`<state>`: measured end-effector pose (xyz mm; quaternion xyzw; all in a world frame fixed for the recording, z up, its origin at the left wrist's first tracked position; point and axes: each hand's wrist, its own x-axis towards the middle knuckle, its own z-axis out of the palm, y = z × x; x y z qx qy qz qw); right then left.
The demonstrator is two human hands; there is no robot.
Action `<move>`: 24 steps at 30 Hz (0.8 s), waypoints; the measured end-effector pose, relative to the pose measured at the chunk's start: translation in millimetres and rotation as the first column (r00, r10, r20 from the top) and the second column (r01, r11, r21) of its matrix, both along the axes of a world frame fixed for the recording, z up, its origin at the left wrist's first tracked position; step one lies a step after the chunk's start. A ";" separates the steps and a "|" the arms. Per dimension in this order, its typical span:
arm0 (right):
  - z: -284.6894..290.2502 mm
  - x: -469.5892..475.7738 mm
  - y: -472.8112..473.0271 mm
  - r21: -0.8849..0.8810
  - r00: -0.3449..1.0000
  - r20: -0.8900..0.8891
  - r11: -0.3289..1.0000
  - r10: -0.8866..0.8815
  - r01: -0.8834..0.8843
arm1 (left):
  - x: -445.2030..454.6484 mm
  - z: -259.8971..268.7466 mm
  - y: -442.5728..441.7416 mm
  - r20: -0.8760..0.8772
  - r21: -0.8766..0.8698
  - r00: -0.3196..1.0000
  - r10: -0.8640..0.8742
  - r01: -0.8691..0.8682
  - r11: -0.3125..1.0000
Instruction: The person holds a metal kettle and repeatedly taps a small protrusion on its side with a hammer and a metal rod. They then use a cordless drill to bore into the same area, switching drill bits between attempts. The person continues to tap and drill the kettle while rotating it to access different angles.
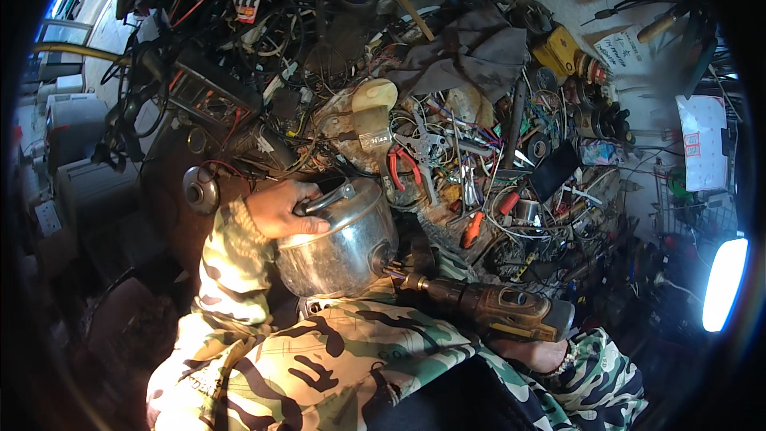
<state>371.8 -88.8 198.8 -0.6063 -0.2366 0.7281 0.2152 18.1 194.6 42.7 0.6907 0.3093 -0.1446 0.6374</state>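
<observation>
A dented stainless steel kettle [338,257] is tilted in front of me, close above my camouflage-clad lap. My left hand [284,209] grips the top of it by the metal handle [330,197], thumb along the rim. Low on the kettle's right side is a round dark fitting [381,258]. A cordless drill [514,310] points left, its bit tip [395,271] at that fitting; whether it touches cannot be made out. My right hand [529,354] holds the drill from below, the fingers mostly hidden behind its body.
The bench ahead is heaped with tools and wires. Red-handled pliers [404,166], an orange screwdriver [473,230] and a wide brush [375,111] lie beyond the kettle. A round metal part [201,190] sits to the left. A bright lamp [725,284] glows at right.
</observation>
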 end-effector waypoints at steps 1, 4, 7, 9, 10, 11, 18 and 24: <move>5.7 -2.4 6.9 -0.027 0.999 -0.020 0.999 -0.043 0.043 | 0.7 6.5 -1.2 0.004 0.027 1.000 0.003 -0.003 1.000; 8.6 -1.6 9.4 -0.054 0.998 0.002 0.996 -0.064 0.064 | 0.0 17.2 -4.6 -0.009 0.070 0.999 0.040 -0.039 0.997; 9.3 -4.1 13.7 -0.016 0.995 0.087 0.999 -0.043 0.044 | 1.5 23.4 -2.1 -0.076 0.069 0.997 0.029 -0.024 0.997; 4.9 -1.8 8.6 0.043 0.982 0.174 0.995 0.076 -0.085 | 1.5 23.2 -2.2 -0.085 0.076 0.996 0.037 -0.030 0.997; 1.7 -0.2 5.6 0.073 0.967 0.221 0.986 0.130 -0.149 | 0.2 21.5 -1.3 -0.088 0.072 0.996 0.028 -0.021 0.997; 0.2 0.9 5.1 0.097 0.954 0.254 0.978 0.157 -0.187 | -1.2 19.6 -0.2 -0.092 0.068 0.996 0.017 -0.010 0.998; 2.3 -4.3 8.6 0.122 0.941 0.299 0.971 0.160 -0.204 | -2.9 20.5 -3.0 -0.083 0.080 0.995 0.052 -0.046 0.996; 1.3 -8.4 9.7 0.112 0.936 0.312 0.972 0.162 -0.205 | -3.1 20.0 -1.1 -0.122 0.053 0.991 0.050 -0.043 0.998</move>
